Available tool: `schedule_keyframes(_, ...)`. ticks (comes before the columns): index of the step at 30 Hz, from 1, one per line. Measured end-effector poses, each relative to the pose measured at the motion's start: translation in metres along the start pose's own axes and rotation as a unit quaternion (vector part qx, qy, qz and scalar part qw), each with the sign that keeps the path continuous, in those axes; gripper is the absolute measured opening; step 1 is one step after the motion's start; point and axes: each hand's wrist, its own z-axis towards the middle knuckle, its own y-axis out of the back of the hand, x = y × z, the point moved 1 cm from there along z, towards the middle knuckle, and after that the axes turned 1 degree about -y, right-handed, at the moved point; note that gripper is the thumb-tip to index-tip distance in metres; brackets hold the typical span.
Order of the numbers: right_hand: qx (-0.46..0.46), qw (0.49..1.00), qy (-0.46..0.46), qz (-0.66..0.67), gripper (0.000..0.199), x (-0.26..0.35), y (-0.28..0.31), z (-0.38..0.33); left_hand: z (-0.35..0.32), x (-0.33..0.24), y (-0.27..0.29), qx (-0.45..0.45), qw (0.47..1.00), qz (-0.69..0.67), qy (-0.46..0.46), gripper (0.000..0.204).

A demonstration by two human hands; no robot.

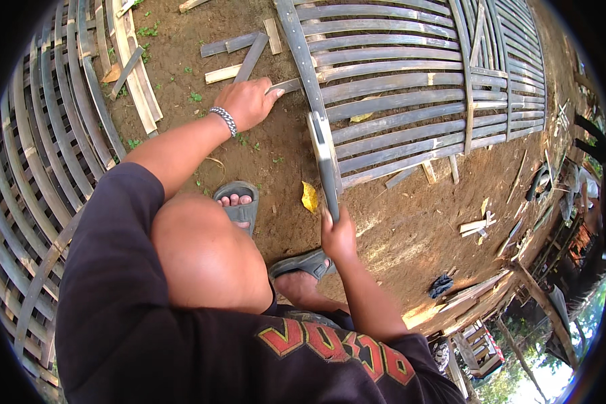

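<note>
My left hand (pixel 248 104) is closed, thumb and fingers on the short grey end of a bamboo slat (pixel 287 86) that meets the panel's edge strip. My right hand (pixel 339 232) grips the dark handle of a hammer (pixel 327 172). Its metal head lies over the edge strip (pixel 305 64), a dark flat bar dotted with nail heads. From that bar the bamboo panel (pixel 390 106) stretches away to the right, made of several spaced slats with crosswise strips. I cannot tell whether the hammer head touches the strip. Whatever my left fingers hold underneath is hidden.
Another slatted bamboo panel (pixel 47 155) stands along the left. Cut bamboo pieces (pixel 251 59) lie beyond my left hand. A yellow leaf (pixel 309 197) rests on the dirt near my sandals (pixel 303 266). Farther right are wood scraps (pixel 477 226) and a dark cloth-like heap (pixel 440 285).
</note>
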Motion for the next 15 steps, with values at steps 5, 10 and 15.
schedule_keyframes(5, -0.002, 1.000, 0.005, -0.006, 0.037, -0.067, -0.010, -0.037, -0.005, 0.006, -0.010, -0.042, 0.999, -0.011, -0.023, 0.042)
schedule_keyframes(10, -0.026, 0.998, 0.056, 0.007, 0.042, 0.015, -0.005, 0.020, -0.002, -0.002, 0.001, -0.005, 1.000, 0.006, -0.003, 0.044)
schedule_keyframes(15, 0.004, 1.000, -0.002, 0.003, 0.038, -0.100, -0.010, -0.050, -0.002, 0.006, -0.011, -0.016, 1.000, 0.005, -0.009, 0.044)
